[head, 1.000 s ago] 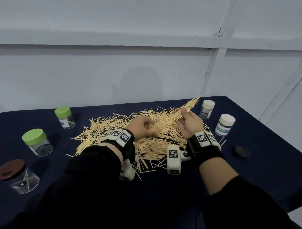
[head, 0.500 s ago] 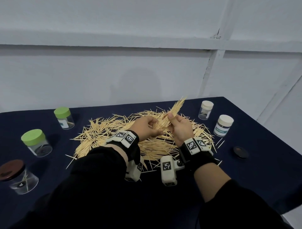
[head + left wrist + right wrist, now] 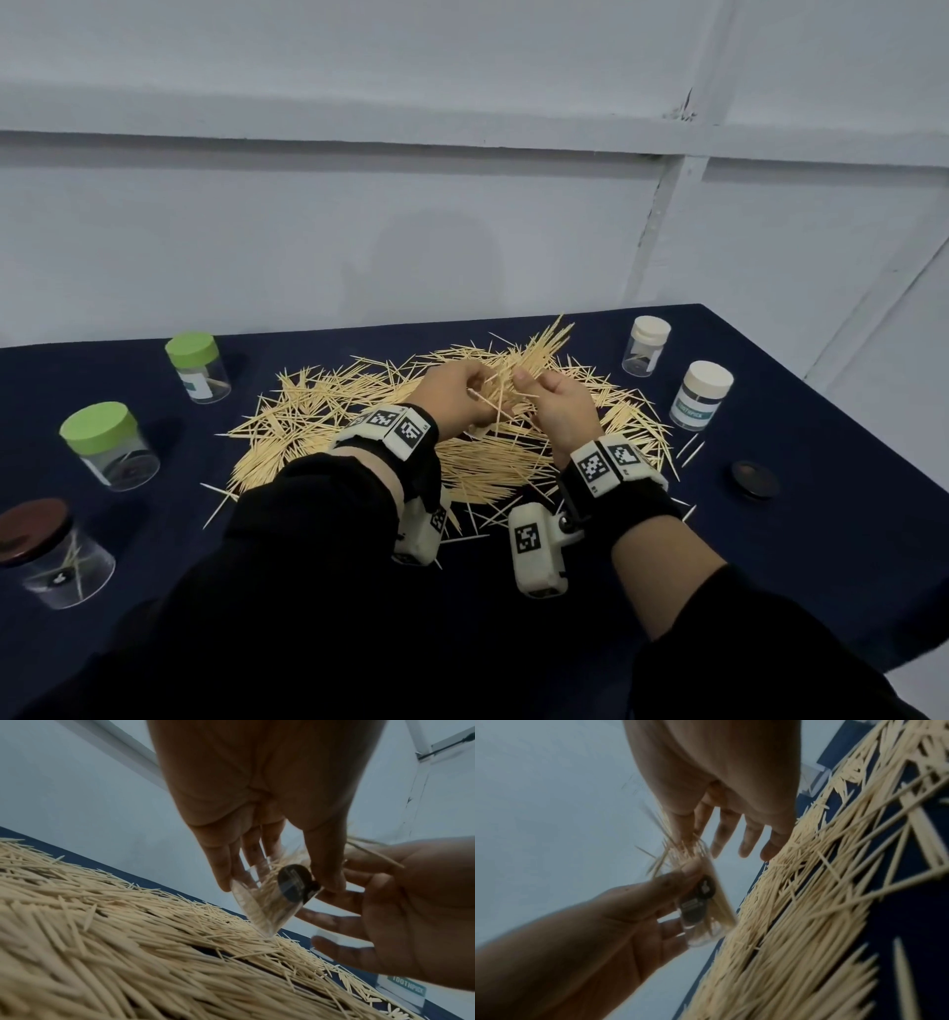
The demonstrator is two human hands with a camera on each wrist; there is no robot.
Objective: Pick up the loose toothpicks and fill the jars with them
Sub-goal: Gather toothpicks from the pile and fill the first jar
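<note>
A big heap of loose toothpicks (image 3: 328,411) lies on the dark blue tablecloth (image 3: 513,642). Over its middle my left hand (image 3: 459,393) grips a small clear jar (image 3: 272,902) with a black label, tilted, its lower edge touching the heap. My right hand (image 3: 534,385), close beside it, pinches a bundle of toothpicks (image 3: 542,347) between thumb and fingers. The bundle's lower ends sit in the jar's mouth (image 3: 680,850) and its tips fan up and away. In the head view the jar is hidden behind my hands.
On the left stand two green-lidded jars (image 3: 197,372) (image 3: 108,444) and a brown-lidded jar (image 3: 49,552) with a few toothpicks inside. On the right stand two white-lidded jars (image 3: 646,345) (image 3: 701,393). A loose black lid (image 3: 754,479) lies at the right.
My right hand has carried the bundle leftward to my left hand, and the bundle now stands more upright at the jar. The left hand has stayed roughly in place.
</note>
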